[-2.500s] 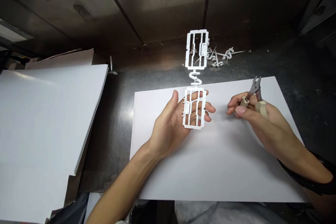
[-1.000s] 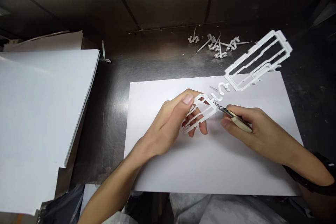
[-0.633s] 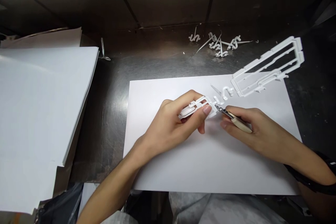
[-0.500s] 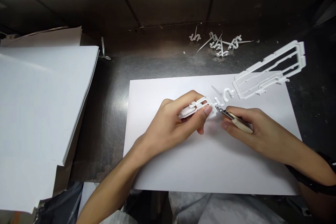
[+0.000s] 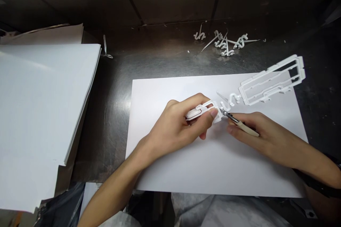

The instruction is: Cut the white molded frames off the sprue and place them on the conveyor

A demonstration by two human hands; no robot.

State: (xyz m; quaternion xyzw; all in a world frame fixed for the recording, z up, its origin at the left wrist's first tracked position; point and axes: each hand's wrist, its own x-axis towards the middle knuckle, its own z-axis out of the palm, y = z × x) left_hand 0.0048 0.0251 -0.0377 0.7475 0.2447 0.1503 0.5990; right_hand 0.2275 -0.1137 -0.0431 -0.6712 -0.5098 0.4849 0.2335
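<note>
Pinched between the thumb and fingers of my left hand point(image 5: 178, 124) is a white plastic frame point(image 5: 195, 113), partly covered by them. From its right end a curled white sprue point(image 5: 232, 100) leads to a second, longer white frame point(image 5: 273, 79), which slants up to the right. My right hand point(image 5: 259, 133) is closed around a pair of nippers point(image 5: 246, 127) with a cream handle. Their metal jaws touch the spot where the sprue meets the left frame; whether they have cut through cannot be made out. A thin white spike sticks up beside the sprue.
Under both hands a white sheet point(image 5: 170, 173) lies on the dark metal table point(image 5: 114, 113). Several cut curly sprues point(image 5: 223, 44) are heaped at the back. On the left is a stack of white sheets point(image 5: 45, 103), with a thin white strip point(image 5: 105, 48) beside it.
The right-hand frame has dropped lower and tilted a little flatter. Both hands have shifted slightly right within the picture, still holding the frame and nippers.
</note>
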